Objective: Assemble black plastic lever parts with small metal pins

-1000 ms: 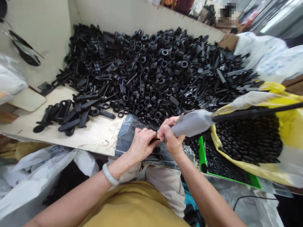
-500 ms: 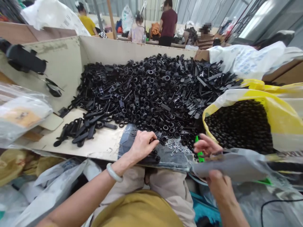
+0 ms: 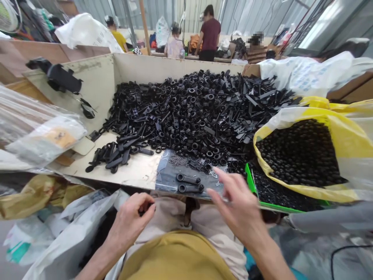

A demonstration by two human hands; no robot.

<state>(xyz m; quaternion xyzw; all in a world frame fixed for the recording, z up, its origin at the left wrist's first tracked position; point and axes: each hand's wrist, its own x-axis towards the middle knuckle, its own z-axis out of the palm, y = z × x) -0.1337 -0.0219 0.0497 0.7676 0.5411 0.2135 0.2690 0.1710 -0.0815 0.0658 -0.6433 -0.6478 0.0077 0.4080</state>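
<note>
My left hand (image 3: 131, 219) is pulled back over my lap, below the table edge, with its fingers closed on a small black part (image 3: 145, 210). My right hand (image 3: 237, 208) hovers open, fingers spread, just right of two black ring-ended plastic pieces (image 3: 189, 183) lying on a dark cloth (image 3: 169, 177) at the table's front edge. Small metal pins (image 3: 214, 174) are scattered on the cloth close to my right fingertips. A grey tool (image 3: 329, 219) rests at the right, apart from my hand.
A big heap of black plastic parts (image 3: 198, 112) fills the bin. Assembled black pieces (image 3: 115, 153) lie at the left. A yellow bag of black beads (image 3: 303, 153) and a green tray (image 3: 249, 177) stand at the right. Several people stand beyond the back wall.
My left hand drew back from the cloth to my lap with a small part. My right hand let go of the grey tool and moved toward the cloth. The camera tilted up.
</note>
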